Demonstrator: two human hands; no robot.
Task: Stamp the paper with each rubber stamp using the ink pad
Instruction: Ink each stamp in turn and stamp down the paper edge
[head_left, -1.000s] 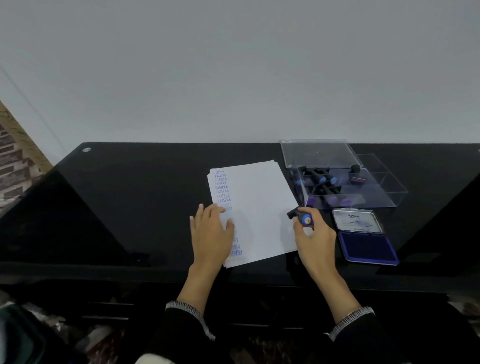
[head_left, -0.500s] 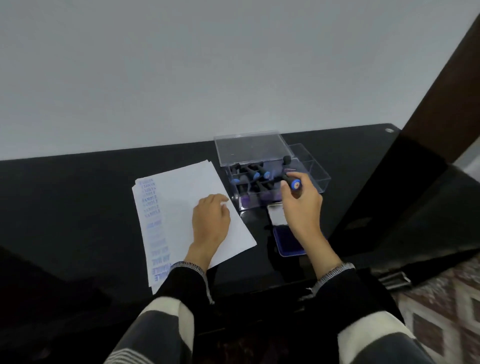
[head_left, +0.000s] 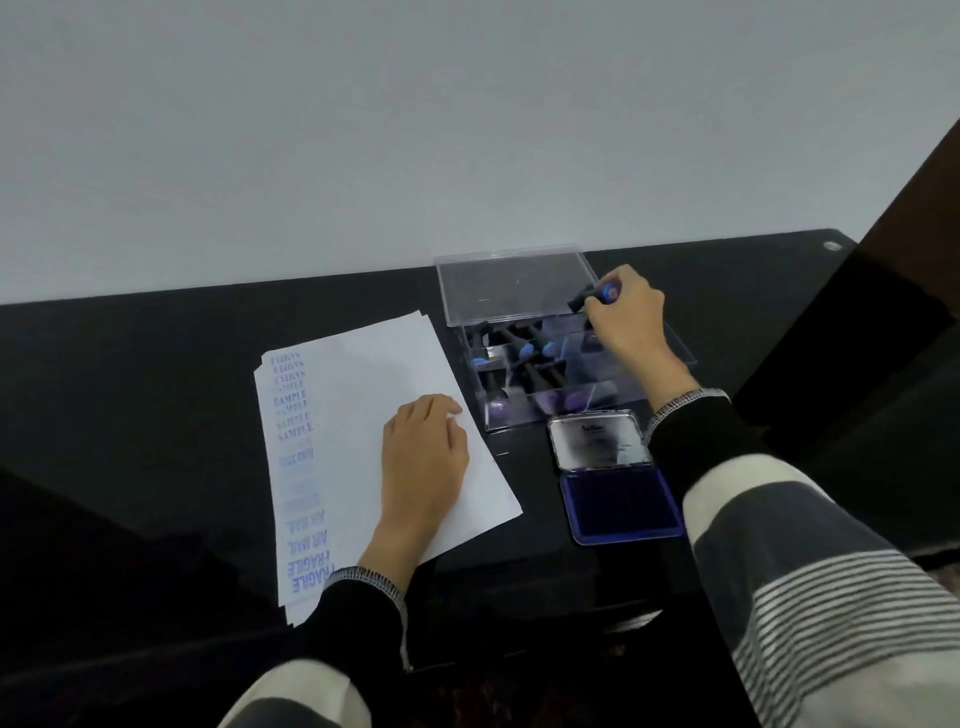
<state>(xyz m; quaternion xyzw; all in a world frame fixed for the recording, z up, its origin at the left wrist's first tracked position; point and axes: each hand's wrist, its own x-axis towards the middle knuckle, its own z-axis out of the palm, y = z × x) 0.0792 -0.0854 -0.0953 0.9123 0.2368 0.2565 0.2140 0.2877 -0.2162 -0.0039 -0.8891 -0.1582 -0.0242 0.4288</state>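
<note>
1. Right hand (head_left: 626, 317) hangs over the far right of the box (head_left: 670, 347), fingers curled round a stamp (head_left: 597, 296) that pokes out leftward.
2. Left hand (head_left: 423, 457) lies on the paper (head_left: 363, 374) left of the box, fingers bent.
3. Open ink pad (head_left: 621, 506) sits just before the box.

left hand (head_left: 423, 457) flat on stamped paper (head_left: 363, 410), right hand (head_left: 626, 317) gripping blue-capped rubber stamp (head_left: 597, 296) over clear compartment box (head_left: 550, 374) holding more stamps, open blue ink pad (head_left: 621, 501) just beside box, black table (head_left: 156, 415)
</note>
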